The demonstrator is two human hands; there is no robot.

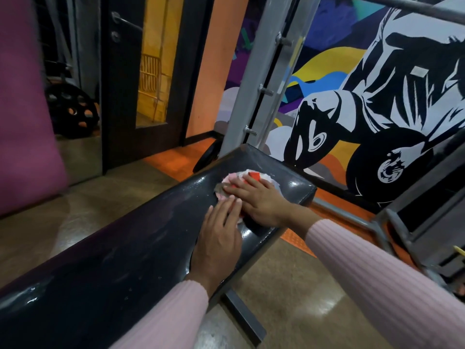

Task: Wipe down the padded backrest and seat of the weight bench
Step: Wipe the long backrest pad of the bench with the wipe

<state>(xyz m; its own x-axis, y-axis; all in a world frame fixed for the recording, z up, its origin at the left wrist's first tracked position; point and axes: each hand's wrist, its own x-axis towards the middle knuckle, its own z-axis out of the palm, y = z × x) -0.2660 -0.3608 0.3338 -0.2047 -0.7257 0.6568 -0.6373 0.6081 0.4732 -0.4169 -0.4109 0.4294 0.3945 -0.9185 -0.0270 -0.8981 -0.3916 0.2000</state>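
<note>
The bench (141, 238) pad is firm, glossy, probably slippery. Soft cloth (241, 178) lies limp beneath the flat right hand (261, 201); the left hand (217, 238) lies flat beside it, neither grip closed.

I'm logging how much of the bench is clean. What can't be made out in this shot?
- Head view: most of the cloth, under the right hand and left hand.
- Bench pad: near end cut off by the frame edge.
- Pad's underside and frame, hidden by the pad.
- Weight plate: blurred.
</note>
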